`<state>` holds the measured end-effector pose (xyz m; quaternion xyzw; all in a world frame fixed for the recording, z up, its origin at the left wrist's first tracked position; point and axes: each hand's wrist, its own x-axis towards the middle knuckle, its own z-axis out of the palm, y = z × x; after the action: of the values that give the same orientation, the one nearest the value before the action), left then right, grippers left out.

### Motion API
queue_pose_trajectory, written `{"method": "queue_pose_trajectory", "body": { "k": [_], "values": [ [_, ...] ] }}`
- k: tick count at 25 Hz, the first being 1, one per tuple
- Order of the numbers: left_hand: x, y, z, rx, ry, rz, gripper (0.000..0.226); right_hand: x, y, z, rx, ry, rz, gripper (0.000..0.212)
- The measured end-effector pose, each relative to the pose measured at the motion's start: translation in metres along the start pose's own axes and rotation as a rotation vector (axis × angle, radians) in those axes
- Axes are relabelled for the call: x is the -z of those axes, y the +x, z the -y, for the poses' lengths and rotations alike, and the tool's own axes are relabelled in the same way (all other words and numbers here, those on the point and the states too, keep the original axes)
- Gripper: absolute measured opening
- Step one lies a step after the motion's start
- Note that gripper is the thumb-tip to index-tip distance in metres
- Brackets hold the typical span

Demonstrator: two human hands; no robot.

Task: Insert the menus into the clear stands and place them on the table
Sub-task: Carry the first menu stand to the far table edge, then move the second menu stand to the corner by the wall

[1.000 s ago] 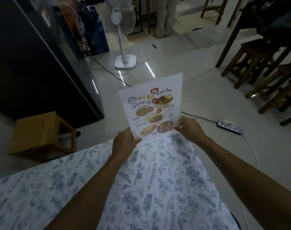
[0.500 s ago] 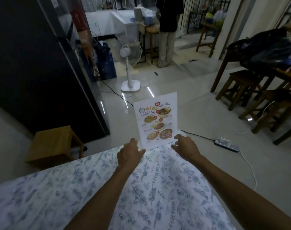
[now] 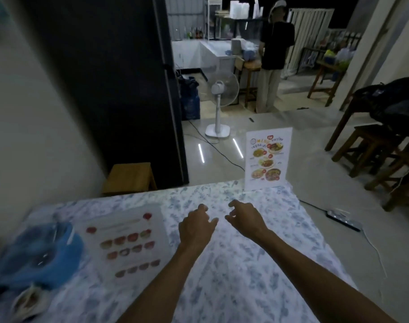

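A menu in a clear stand (image 3: 267,158) stands upright at the far right corner of the table with the blue floral cloth (image 3: 245,264). My left hand (image 3: 197,226) and my right hand (image 3: 244,217) hover side by side over the cloth, well short of the stand, fingers loosely curled and holding nothing. A second menu sheet (image 3: 126,244) with rows of food pictures lies flat on the cloth to the left of my left hand.
A blue cloth-like item (image 3: 39,259) lies at the table's left end. Beyond the table are a wooden stool (image 3: 129,176), a black cabinet (image 3: 110,78), a white floor fan (image 3: 218,108), a power strip (image 3: 343,219), dark wooden stools (image 3: 375,145) and a standing person (image 3: 272,61).
Both hands let go of the menu stand, which now stands alone at the table's far corner, and drew back toward me. The view has tilted up and widened to the left.
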<state>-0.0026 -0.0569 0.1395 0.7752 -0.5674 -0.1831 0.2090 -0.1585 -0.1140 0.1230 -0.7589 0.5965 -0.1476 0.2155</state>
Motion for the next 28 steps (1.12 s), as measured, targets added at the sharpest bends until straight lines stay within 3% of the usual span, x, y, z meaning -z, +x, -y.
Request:
{"method": "queue_pose_trajectory", "body": {
  "k": [7, 15, 21, 25, 28],
  "values": [
    [0.047, -0.088, 0.106, 0.132, -0.090, -0.022, 0.045, -0.065, -0.071, 0.097, 0.118, 0.036, 0.067, 0.043],
    [0.087, -0.114, 0.218, 0.407, 0.008, -0.032, 0.041, -0.116, -0.072, 0.120, 0.069, -0.011, 0.183, 0.053],
    [0.100, -0.091, 0.251, 0.519, 0.049, -0.058, 0.047, -0.141, -0.048, 0.114, 0.045, 0.004, 0.247, 0.059],
    [0.095, -0.068, 0.256, 0.486, -0.027, -0.077, 0.055, -0.152, -0.031, 0.108, 0.072, 0.067, 0.317, 0.049],
    [0.093, -0.056, 0.260, 0.448, -0.041, -0.079, 0.043, -0.152, -0.022, 0.104, 0.133, 0.078, 0.426, 0.035]
  ]
}}
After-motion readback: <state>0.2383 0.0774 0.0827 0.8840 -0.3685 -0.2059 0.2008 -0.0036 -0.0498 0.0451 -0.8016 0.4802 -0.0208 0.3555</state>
